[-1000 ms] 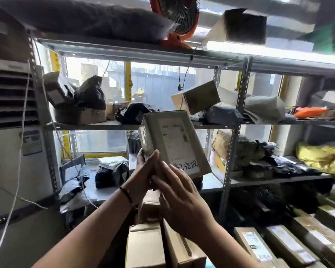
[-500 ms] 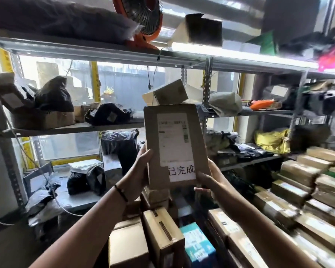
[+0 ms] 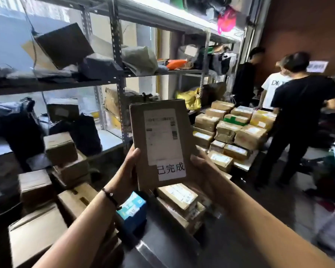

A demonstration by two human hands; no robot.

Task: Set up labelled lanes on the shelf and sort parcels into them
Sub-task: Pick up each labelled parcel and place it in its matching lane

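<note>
Two hands: both grip one flat cardboard parcel (image 3: 161,142), held upright in front of the shelf (image 3: 122,82).
Left hand (image 3: 127,171): wrapped round the parcel's lower left edge, thumb on the front face, fingers hidden behind; a dark bracelet (image 3: 110,196) sits on the wrist.
Right hand (image 3: 200,169): closed on the lower right edge, mostly behind the cardboard.
Parcel: in the air, clear of every shelf board, its face turned to the camera.
Label (image 3: 162,136): white shipping sticker with barcodes, fine print too blurred to read; a second white strip (image 3: 171,169) at the bottom carries three large printed characters.
Shelf: metal racking with perforated uprights; the boards hold dark bags, loose boxes and soft packets in no clear order, and no lane markers show in this view.
Floor stock: stacked brown boxes (image 3: 234,128) to the right of the parcel, more boxes (image 3: 60,147) low on the left, a blue carton (image 3: 132,207) below the hands.
Bystanders: three people (image 3: 298,105) stand at the far right beside the stacked boxes.
Step in hand: reading the label to decide where this parcel belongs, as I judge it.
Next move: likely calls for choosing a free stretch of shelf board, carrying the parcel there with both hands, and setting it down label outward so it stays readable.
Risk: crowded boards leave little room, so neighbouring bags may need shifting first.
</note>
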